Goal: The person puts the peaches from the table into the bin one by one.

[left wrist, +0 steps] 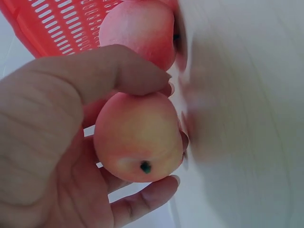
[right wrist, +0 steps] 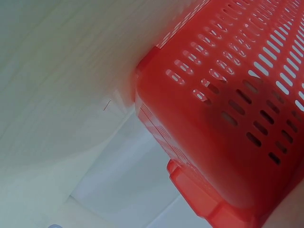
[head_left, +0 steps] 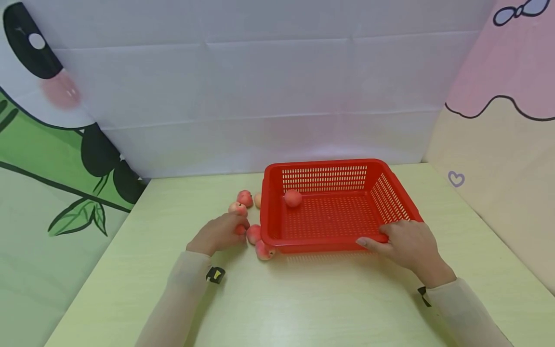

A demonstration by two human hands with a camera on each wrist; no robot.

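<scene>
My left hand (head_left: 218, 233) grips a pink-and-yellow apple (left wrist: 137, 135) just left of the red plastic basket (head_left: 321, 246). In the left wrist view the thumb lies along one side of it and the fingers curl around the other. Close by, a redder apple (left wrist: 140, 33) sits against the basket's side. My right hand (head_left: 409, 243) holds the basket's front right corner, thumb on the rim; the right wrist view shows mostly the basket wall (right wrist: 190, 118). Inside the basket, toward the left, lies one red apple (head_left: 293, 198).
Several more apples lie along the basket's left side, among them a red one (head_left: 244, 198) at the back and another (head_left: 265, 250) by the front left corner. The pale wooden table (head_left: 303, 299) meets a white backdrop (head_left: 277, 96) behind the basket.
</scene>
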